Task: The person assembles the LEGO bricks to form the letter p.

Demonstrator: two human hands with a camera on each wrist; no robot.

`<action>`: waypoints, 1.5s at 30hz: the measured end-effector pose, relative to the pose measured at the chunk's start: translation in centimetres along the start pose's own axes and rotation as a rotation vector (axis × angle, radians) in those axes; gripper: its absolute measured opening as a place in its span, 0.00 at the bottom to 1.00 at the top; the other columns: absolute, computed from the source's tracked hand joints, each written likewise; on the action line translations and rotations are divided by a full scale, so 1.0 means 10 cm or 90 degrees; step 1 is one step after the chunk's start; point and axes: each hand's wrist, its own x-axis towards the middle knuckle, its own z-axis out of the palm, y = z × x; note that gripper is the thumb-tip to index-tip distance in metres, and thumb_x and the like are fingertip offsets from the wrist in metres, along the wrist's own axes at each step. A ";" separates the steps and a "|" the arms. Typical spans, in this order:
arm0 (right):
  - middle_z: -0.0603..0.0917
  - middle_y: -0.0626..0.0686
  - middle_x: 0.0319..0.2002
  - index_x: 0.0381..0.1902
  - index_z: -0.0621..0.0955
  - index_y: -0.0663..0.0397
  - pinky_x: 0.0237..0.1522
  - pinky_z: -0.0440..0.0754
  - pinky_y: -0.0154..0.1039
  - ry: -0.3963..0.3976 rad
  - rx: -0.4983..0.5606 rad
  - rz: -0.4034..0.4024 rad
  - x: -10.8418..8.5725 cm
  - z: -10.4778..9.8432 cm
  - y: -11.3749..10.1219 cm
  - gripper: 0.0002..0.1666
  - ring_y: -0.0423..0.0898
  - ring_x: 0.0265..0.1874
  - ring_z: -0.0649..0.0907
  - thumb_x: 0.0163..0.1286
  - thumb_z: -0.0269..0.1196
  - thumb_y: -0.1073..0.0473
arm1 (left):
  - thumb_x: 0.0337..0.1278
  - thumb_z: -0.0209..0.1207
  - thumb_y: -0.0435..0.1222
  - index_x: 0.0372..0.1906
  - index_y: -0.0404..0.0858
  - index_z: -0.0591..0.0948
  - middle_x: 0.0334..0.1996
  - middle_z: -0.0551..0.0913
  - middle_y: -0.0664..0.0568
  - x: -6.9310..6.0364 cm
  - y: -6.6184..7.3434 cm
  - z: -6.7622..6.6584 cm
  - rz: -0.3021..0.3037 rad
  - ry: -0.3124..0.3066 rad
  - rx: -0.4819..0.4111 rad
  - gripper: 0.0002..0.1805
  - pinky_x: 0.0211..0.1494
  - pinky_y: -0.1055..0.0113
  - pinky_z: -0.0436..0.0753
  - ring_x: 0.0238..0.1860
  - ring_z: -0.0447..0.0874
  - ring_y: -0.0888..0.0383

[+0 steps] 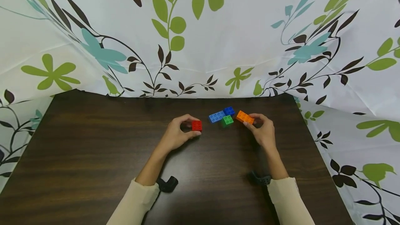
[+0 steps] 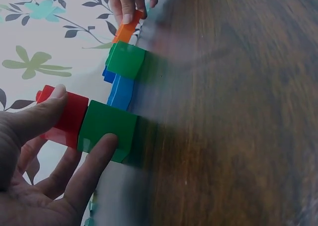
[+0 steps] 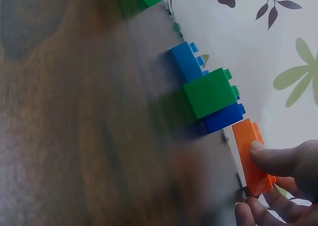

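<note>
My left hand (image 1: 177, 133) grips a red toy brick (image 1: 196, 125) that sits on top of a green brick (image 2: 107, 129). In the left wrist view the thumb lies on the red brick and a fingertip on the green one. Further right, my right hand (image 1: 264, 131) pinches an orange brick (image 1: 244, 117) between thumb and fingers. Between the hands stand a light blue brick (image 1: 217, 116), a dark blue brick (image 1: 229, 110) and another green brick (image 1: 227, 121), close together. The orange brick's near end is beside the dark blue one in the right wrist view.
Everything stands on a dark wooden table (image 1: 93, 155). Behind its back edge hangs a white cloth (image 1: 250, 27) with a leaf pattern. Black wrist straps are on both wrists, the left one (image 1: 168, 184) and the right one (image 1: 260, 179).
</note>
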 end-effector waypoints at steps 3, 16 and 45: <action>0.87 0.66 0.56 0.59 0.85 0.60 0.55 0.72 0.47 0.010 0.007 -0.006 0.00 -0.02 -0.04 0.22 0.60 0.53 0.82 0.71 0.76 0.57 | 0.54 0.80 0.33 0.54 0.42 0.89 0.48 0.92 0.45 0.00 0.01 -0.01 -0.010 -0.001 0.000 0.21 0.58 0.46 0.86 0.51 0.88 0.46; 0.85 0.63 0.63 0.60 0.86 0.59 0.41 0.76 0.16 -0.013 0.048 -0.084 -0.04 -0.06 -0.36 0.22 0.62 0.51 0.87 0.71 0.75 0.58 | 0.55 0.80 0.36 0.54 0.44 0.89 0.47 0.93 0.45 -0.01 0.01 -0.09 -0.034 -0.006 0.002 0.21 0.56 0.49 0.86 0.51 0.88 0.47; 0.81 0.64 0.55 0.57 0.87 0.58 0.36 0.93 0.44 -0.223 0.167 -0.138 -0.30 0.27 -1.00 0.21 0.56 0.42 0.90 0.67 0.75 0.69 | 0.56 0.80 0.36 0.53 0.42 0.89 0.47 0.93 0.46 0.01 0.02 -0.03 -0.038 -0.023 0.017 0.19 0.60 0.49 0.85 0.51 0.88 0.48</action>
